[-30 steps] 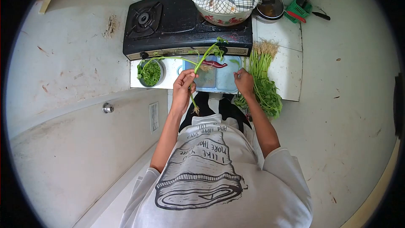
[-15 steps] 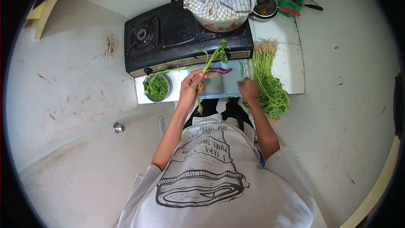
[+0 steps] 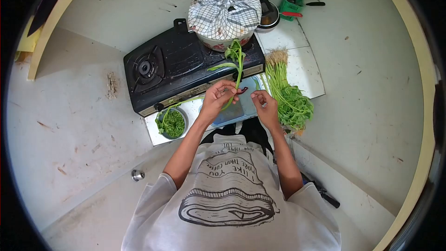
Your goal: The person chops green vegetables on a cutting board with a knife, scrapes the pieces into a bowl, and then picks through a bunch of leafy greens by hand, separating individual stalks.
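My left hand (image 3: pixel 218 101) pinches a leafy green stalk (image 3: pixel 239 67), whose leaves point up toward the stove. Close by on the right, my right hand (image 3: pixel 266 110) has its fingers curled and thumb and fingertips together; whether something small is between them I cannot make out. Beneath both hands lies a blue tray (image 3: pixel 251 104). A dark red object (image 3: pixel 242 90), perhaps a handle, shows partly behind my left fingers. To the right is a bunch of rooted leafy greens (image 3: pixel 290 104). A grey bowl (image 3: pixel 186 123) at the left holds picked greens.
A black two-burner stove (image 3: pixel 179 62) stands behind the tray. On it sits a large pot (image 3: pixel 218 45) covered with a checked cloth (image 3: pixel 225 11). A lidded pan (image 3: pixel 268 16) and a green basket of utensils (image 3: pixel 290 7) are at the back right.
My right hand has gone from a fist to a pinch and come nearer the left hand. The stalk's root end, which hung below my left hand, no longer shows. The view has shifted.
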Motion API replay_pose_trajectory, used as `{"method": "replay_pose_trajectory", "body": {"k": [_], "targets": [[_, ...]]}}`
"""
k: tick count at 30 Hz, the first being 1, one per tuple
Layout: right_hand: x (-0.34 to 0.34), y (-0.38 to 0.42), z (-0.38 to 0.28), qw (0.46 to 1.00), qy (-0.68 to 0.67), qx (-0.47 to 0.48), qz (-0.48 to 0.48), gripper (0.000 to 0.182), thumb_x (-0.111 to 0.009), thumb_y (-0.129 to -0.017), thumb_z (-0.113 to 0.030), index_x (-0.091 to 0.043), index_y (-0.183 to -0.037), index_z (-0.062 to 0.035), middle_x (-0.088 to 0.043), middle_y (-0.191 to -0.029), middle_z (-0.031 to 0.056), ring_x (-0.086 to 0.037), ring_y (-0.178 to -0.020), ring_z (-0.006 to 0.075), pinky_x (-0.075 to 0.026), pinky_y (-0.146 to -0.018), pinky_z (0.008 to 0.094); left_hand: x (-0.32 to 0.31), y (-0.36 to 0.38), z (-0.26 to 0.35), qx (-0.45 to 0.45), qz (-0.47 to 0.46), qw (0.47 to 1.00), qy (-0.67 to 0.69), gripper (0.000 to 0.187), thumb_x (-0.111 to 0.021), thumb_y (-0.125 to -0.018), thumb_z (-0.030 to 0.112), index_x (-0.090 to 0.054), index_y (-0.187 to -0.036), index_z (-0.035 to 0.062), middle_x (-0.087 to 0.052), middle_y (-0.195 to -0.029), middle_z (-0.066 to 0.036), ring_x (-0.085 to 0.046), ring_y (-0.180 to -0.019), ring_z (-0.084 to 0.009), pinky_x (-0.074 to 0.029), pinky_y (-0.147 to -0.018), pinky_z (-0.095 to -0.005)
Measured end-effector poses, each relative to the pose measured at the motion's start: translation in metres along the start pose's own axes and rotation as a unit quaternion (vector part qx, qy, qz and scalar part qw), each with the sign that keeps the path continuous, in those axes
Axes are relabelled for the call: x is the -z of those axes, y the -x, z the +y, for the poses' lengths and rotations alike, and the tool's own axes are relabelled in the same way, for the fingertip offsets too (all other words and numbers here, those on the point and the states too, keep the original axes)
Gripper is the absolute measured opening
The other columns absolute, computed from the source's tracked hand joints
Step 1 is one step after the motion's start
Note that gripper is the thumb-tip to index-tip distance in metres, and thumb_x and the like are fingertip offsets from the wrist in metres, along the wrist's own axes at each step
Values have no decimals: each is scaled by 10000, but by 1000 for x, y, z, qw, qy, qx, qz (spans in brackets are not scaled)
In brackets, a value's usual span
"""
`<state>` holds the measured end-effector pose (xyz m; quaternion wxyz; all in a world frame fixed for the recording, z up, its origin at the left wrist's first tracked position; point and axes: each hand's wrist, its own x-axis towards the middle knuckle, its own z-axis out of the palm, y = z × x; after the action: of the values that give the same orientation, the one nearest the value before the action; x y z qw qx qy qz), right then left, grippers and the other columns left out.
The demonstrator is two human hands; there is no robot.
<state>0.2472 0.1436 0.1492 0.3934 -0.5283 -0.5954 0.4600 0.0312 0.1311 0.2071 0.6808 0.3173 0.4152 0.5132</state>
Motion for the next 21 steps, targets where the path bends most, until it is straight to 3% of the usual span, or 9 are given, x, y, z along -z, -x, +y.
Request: {"method": "replay_pose_trajectory", "body": {"k": [6,9,12,15,21], "targets": [[-5,14,-66,986,-156,6,52,120,-712,-964,-95,-693,-1025,6,-641,-797,11,-519,-684,60,-426,-630,242,-6,-19,-14,0,-97,995,-6,216,-703,-957,49,-623,-1151,0,-681,-1016,-79,-664,-857,-141,-526,-754,-301],[-10,14,-64,988,-132,42,69,147,-700,-982,-98,-659,-1076,7,-615,-828,-2,-523,-739,53,-424,-661,221,-16,-15,-12,-7,-119,993,-22,217,-714,-949,47,-625,-1144,6,-678,-1023,-67,-660,-883,-132,-519,-753,-293],[-7,19,-73,993,-44,36,103,112,-722,-955,-80,-694,-1019,8,-683,-883,37,-567,-738,68,-456,-673,237,-19,-9,-15,-11,-120,992,-33,209,-694,-941,0,-624,-1137,17,-663,-1030,-40,-628,-902,-113,-507,-755,-291],[-21,26,-64,985,-131,24,113,125,-747,-939,-87,-690,-1004,3,-674,-872,41,-585,-751,79,-470,-694,238,-16,3,-25,-49,-103,992,-52,166,-672,-975,54,-622,-1130,21,-646,-1019,-23,-605,-910,-103,-485,-753,-278],[-45,41,-61,972,-179,48,142,109,-761,-924,-71,-689,-959,3,-696,-859,56,-642,-739,102,-498,-698,260,-17,25,-29,11,-32,997,76,146,-634,-1026,167,-634,-1106,44,-637,-964,-3,-570,-826,-90,-435,-705,-244]]}}
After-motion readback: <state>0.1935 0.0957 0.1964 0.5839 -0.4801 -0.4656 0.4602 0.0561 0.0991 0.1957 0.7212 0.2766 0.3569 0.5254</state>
